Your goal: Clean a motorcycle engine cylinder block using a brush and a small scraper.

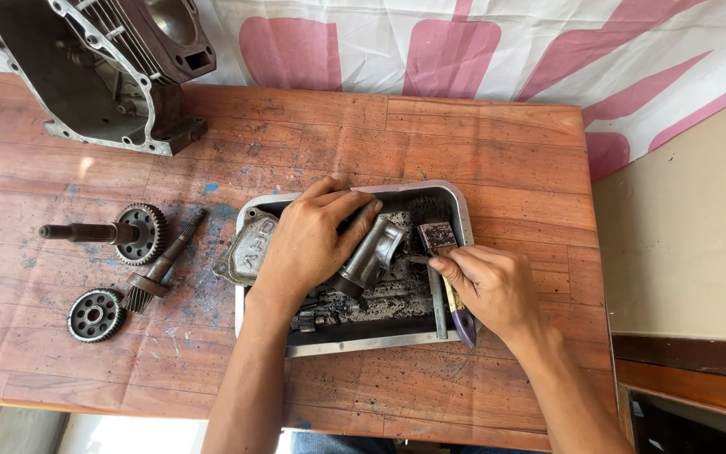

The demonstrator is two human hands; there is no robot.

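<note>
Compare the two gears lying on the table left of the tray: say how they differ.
The upper gear sits on a long splined shaft that points left; the lower gear lies loose and flat, with no shaft. The lower gear shows a ring of round holes in its face; the upper gear stands on edge and shows no such holes. Both are dark, toothed metal, untouched by either hand.
</note>
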